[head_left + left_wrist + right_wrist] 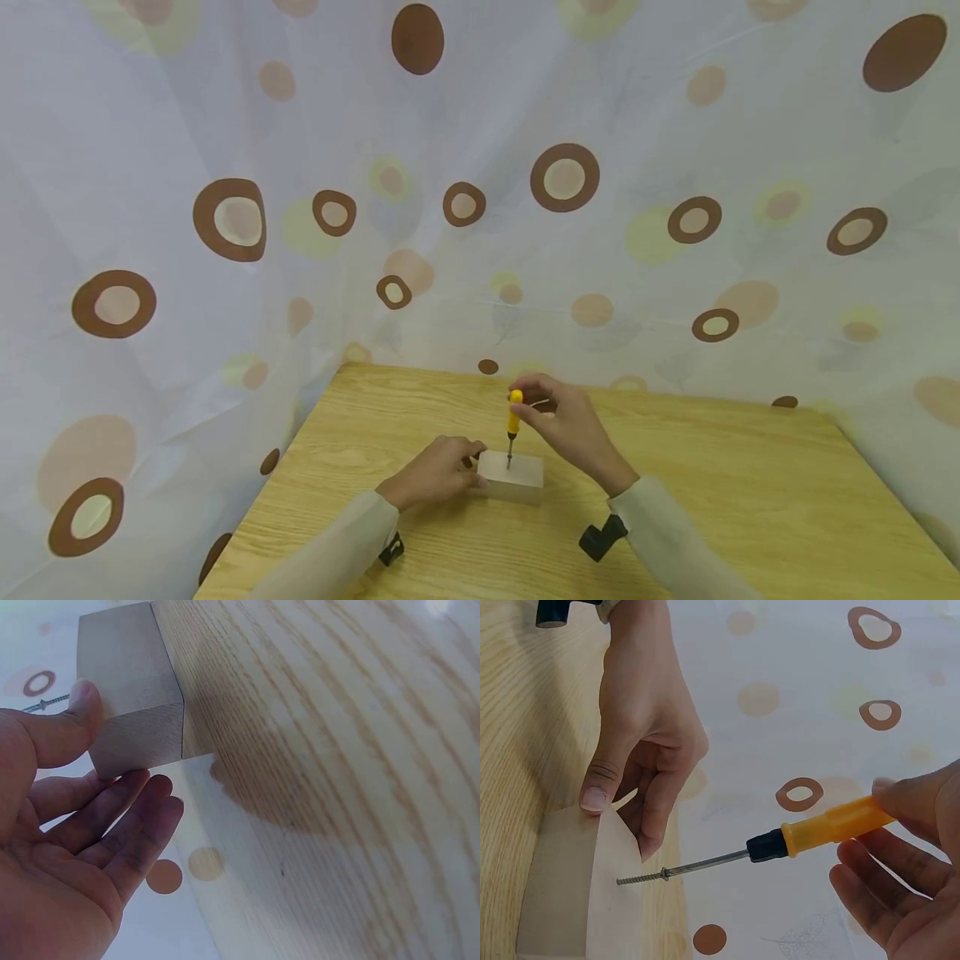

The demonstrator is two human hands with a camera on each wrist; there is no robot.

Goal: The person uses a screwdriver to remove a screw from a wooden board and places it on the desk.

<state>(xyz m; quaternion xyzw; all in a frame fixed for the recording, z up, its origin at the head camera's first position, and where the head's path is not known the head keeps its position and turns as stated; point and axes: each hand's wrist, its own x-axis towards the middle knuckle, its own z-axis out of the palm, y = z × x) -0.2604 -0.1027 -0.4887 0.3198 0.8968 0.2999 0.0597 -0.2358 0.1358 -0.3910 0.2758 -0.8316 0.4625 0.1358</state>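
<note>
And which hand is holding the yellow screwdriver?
The right hand pinches the screwdriver; the left hand grips one end of the pale block instead.

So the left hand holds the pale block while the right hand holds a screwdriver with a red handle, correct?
Not quite: the screwdriver has a yellow handle, as the right wrist view shows. The left hand does hold the pale block, and the right hand the screwdriver.
</note>
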